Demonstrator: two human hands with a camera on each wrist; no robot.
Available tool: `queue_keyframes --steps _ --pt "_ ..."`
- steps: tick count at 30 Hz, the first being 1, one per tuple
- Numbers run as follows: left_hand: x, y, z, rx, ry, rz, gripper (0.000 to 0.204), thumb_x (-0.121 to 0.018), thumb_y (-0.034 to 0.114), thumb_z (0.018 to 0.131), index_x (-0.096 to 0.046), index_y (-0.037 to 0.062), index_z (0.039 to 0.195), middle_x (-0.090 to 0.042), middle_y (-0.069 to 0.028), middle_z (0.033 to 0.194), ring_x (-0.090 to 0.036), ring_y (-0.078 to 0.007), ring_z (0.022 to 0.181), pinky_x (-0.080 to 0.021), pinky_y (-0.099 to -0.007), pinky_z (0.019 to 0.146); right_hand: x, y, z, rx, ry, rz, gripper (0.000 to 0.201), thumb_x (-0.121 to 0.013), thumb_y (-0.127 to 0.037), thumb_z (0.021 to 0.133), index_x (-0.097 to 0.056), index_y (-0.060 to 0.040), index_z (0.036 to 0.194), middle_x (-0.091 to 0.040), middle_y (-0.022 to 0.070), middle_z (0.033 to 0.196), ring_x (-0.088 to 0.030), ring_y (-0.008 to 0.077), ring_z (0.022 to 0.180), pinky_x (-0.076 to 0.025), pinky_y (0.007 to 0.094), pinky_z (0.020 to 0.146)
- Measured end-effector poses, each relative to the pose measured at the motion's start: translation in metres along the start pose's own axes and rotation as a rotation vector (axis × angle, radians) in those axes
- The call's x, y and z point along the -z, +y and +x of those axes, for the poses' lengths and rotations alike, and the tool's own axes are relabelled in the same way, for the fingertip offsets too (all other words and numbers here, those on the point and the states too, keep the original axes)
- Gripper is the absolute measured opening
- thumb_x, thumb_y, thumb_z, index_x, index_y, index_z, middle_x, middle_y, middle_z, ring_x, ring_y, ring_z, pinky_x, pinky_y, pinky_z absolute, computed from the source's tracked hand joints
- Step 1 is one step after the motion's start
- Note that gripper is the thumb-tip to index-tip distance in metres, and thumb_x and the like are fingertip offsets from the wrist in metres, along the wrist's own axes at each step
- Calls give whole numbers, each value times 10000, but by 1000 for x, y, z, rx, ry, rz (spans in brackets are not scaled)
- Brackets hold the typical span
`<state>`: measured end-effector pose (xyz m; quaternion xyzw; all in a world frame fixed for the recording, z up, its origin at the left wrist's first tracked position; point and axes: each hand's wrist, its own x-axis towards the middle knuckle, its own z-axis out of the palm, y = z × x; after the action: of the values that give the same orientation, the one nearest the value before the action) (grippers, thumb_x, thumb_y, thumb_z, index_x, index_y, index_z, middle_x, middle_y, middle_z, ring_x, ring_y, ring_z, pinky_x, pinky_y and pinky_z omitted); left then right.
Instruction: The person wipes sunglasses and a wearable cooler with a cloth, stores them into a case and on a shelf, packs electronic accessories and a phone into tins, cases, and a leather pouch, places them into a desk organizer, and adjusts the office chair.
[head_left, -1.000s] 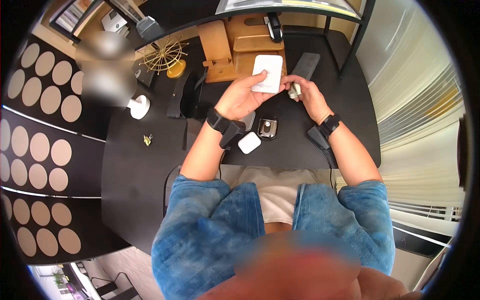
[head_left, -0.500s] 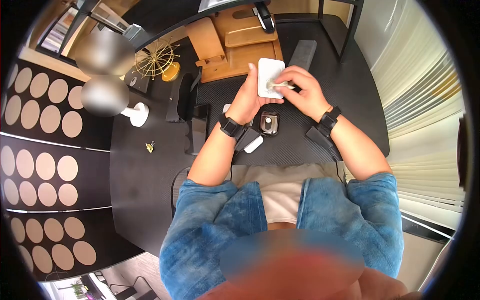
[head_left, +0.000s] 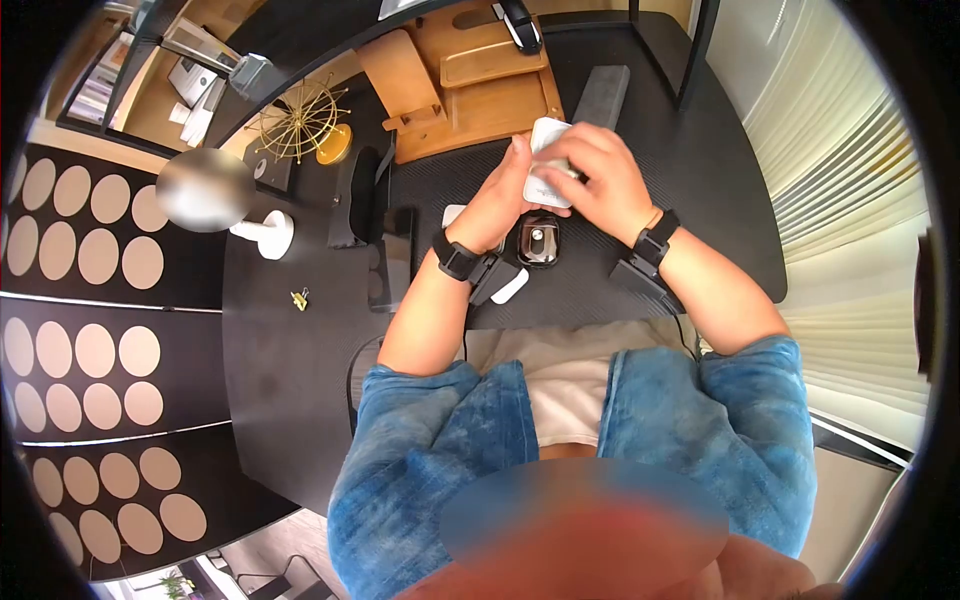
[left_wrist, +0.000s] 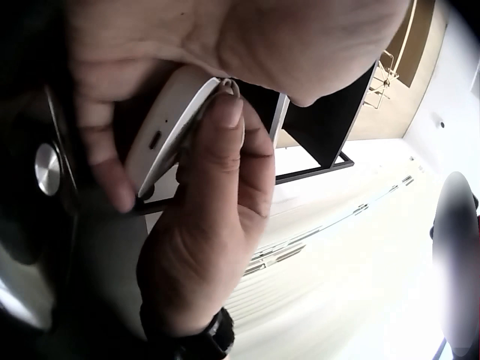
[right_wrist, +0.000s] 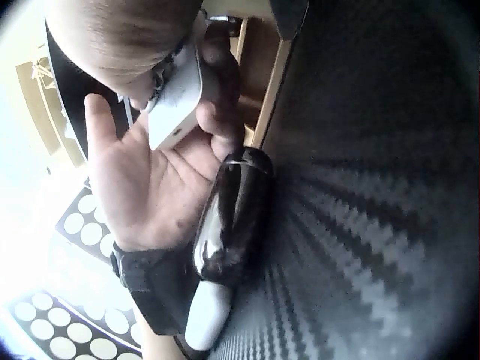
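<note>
My left hand (head_left: 490, 212) holds a white power bank (head_left: 541, 196) with rounded corners, its fingers curled under and around the edge. A port shows on the power bank's narrow side in the left wrist view. Over its face, my right hand (head_left: 612, 180) pinches a crumpled pale wipe (left_wrist: 229, 85) between thumb and fingers. The wipe is pressed close to the white face and mostly hidden behind the fingers. Just below the hands, a glossy dark case (head_left: 538, 240) with a round silver button lies on the black desk (head_left: 590, 285).
A small white case (head_left: 510, 287) lies partly under the left wrist. Behind the hands are a wooden stand (head_left: 480, 110) and a dark grey bar (head_left: 602, 95). To the left are a gold wheel ornament (head_left: 333, 146), a white lamp base (head_left: 276, 235) and a small gold clip (head_left: 300, 299).
My right hand has come from beside the power bank onto its face with the wipe, then shifted over it. The left thumb has lifted off the face to the side.
</note>
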<state>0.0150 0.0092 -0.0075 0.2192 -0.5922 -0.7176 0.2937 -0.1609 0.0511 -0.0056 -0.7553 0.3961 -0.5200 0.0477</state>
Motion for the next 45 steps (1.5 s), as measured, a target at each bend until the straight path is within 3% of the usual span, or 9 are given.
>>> queue_keyframes --steps 9,15,23,25,31,33,34,40,45 --pt "0 9 3 -46 50 -170 407 -312 293 1075 -347 56 1404 -549 -138 1312 -635 -266 1101 -571 -412 855 -2 26 -9 -414 156 204 152 -683 -124 868 -669 -32 988 -595 83 871 -604 215 759 -482 309 684" --pt "11 5 3 -76 175 -200 374 -341 264 1071 -380 79 1393 -535 -104 1337 -576 -238 1195 -508 -444 984 -4 6 -7 -144 -86 184 130 -692 -144 865 -669 -56 959 -594 69 860 -593 213 748 -476 319 662" --pt "22 11 3 -66 207 -271 347 -431 220 1048 -447 45 1347 -612 -114 1246 -610 -236 1151 -509 -396 980 -7 33 -12 -421 176 181 132 -686 -137 889 -650 -37 967 -599 35 865 -583 121 767 -461 276 689" --pt "23 15 2 -86 164 -340 346 -447 224 1043 -456 40 1336 -631 -110 1215 -618 -233 1137 -508 -385 977 -17 38 -16 -473 228 568 121 -695 -117 880 -650 -40 964 -601 33 889 -580 116 780 -455 256 703" --pt "33 5 3 47 264 -529 372 -468 311 1031 -503 34 1276 -640 -112 1088 -637 -187 944 -531 -326 779 -10 21 -15 -365 31 359 160 -700 -73 874 -632 -23 1010 -587 28 936 -567 98 806 -464 247 724" --pt "38 3 4 97 47 -733 418 -479 409 1017 -540 43 1211 -605 -61 938 -553 -140 744 -454 -271 616 -10 19 -15 -414 50 463 161 -709 -82 867 -638 -36 1003 -584 30 950 -570 105 825 -459 244 710" --pt "28 8 2 97 115 -680 460 -475 486 1003 -550 68 1180 -568 -35 875 -465 -113 664 -377 -245 552 -11 19 -15 -416 51 463 161 -709 -82 867 -638 -36 1003 -584 30 950 -570 105 825 -459 244 710" --pt "6 7 0 212 -44 -612 441 -442 526 1005 -550 115 1125 -580 -19 900 -466 -101 640 -363 -246 539 -1 -1 -11 -59 -57 336 184 -710 -78 830 -641 -52 999 -586 71 949 -583 180 794 -475 273 699" --pt "8 14 -3 293 -253 -699 537 -368 585 1000 -528 96 1153 -517 -50 856 -418 -110 617 -332 -237 530 2 11 -8 -170 51 156 134 -666 -97 873 -629 -39 988 -600 70 908 -592 185 768 -470 281 681"
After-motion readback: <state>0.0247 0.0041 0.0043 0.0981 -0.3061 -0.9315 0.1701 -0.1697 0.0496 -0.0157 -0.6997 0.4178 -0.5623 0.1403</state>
